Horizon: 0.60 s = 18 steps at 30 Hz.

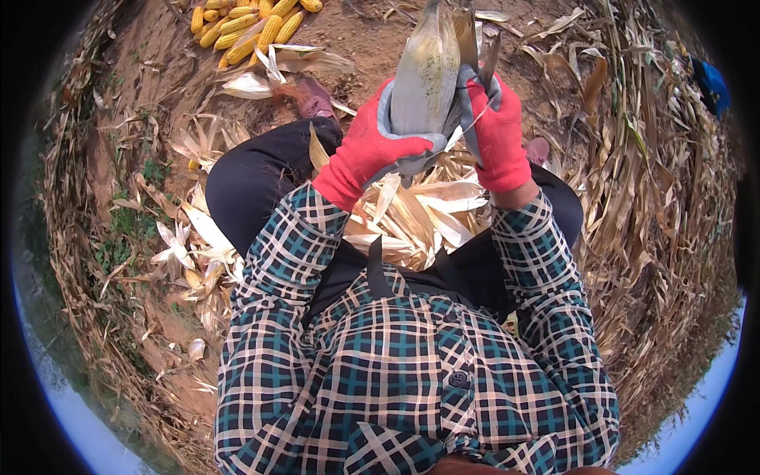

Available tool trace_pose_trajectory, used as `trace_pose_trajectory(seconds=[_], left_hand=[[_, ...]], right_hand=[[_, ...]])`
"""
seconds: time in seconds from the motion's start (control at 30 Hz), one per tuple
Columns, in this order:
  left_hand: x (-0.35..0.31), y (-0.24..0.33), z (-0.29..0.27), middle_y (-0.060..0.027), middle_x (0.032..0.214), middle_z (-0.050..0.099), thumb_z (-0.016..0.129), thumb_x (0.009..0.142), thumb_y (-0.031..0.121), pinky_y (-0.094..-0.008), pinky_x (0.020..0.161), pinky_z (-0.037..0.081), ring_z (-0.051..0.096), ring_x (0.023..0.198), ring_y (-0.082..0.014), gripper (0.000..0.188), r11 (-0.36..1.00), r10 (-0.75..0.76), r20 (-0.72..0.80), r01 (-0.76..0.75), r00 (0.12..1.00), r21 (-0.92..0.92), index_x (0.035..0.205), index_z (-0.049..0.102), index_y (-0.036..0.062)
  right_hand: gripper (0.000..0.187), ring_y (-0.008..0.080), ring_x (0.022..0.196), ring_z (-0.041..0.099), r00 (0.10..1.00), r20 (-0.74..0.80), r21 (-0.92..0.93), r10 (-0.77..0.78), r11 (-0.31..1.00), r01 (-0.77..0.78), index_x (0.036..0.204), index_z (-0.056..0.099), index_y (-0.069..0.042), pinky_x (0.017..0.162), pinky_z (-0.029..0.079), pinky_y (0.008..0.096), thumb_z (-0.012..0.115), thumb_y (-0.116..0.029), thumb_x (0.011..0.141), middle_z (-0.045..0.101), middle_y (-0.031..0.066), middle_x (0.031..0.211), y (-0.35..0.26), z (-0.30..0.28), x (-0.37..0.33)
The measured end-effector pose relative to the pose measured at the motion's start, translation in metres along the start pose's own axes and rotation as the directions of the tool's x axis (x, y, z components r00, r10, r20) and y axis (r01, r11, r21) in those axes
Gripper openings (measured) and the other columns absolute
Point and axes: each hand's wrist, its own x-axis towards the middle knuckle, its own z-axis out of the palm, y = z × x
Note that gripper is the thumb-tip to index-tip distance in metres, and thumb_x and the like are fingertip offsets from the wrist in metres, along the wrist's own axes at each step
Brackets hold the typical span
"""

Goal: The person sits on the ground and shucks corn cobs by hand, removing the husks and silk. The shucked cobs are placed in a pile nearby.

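An ear of corn in its dry, pale husk is held upright in front of me, its grey-green outer leaves speckled with dark spots. My left hand, in a red glove with grey palm and fingers, wraps round the ear's lower left side, thumb across its base. On the other side my right hand, gloved the same way, is closed on a brown strip of husk along the ear's right edge. The kernels are hidden by the husk.
Husked yellow corn ears lie piled on bare soil at the far left. Loose pale husks fill the space between my bent legs and lie by my left knee. Dry stalks cover the right side. Something blue sits at the far right.
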Motion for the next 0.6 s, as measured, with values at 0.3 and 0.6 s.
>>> trace_pose_trajectory(seconds=[0.3,0.6], left_hand=[[0.008,-0.010,0.000,-0.0106,0.122,0.053,0.073,0.070,0.014,-0.0326,0.094,0.046,0.053,0.110,-0.0181,0.073,0.959,0.016,-0.128,-0.052,0.992,-0.279,0.133,0.039,0.0001],[0.013,-0.009,-0.005,-0.0087,0.096,0.065,0.083,0.066,0.032,-0.0295,0.080,0.049,0.061,0.088,-0.0153,0.059,0.985,0.164,-0.421,-0.124,0.892,0.121,0.110,0.058,0.0025]], right_hand=[[0.021,0.0049,0.060,0.049,0.965,0.000,0.467,0.263,0.853,-0.232,0.086,0.060,-0.005,0.053,0.041,0.0229,0.053,-0.022,0.095,0.054,-0.0022,0.070,0.026,0.005,0.001],[0.022,0.0046,0.062,0.053,0.985,0.080,0.176,0.150,0.971,-0.162,0.094,0.060,0.000,0.054,0.043,0.0201,0.057,-0.022,0.094,0.057,-0.0015,0.073,-0.024,0.012,-0.014]])
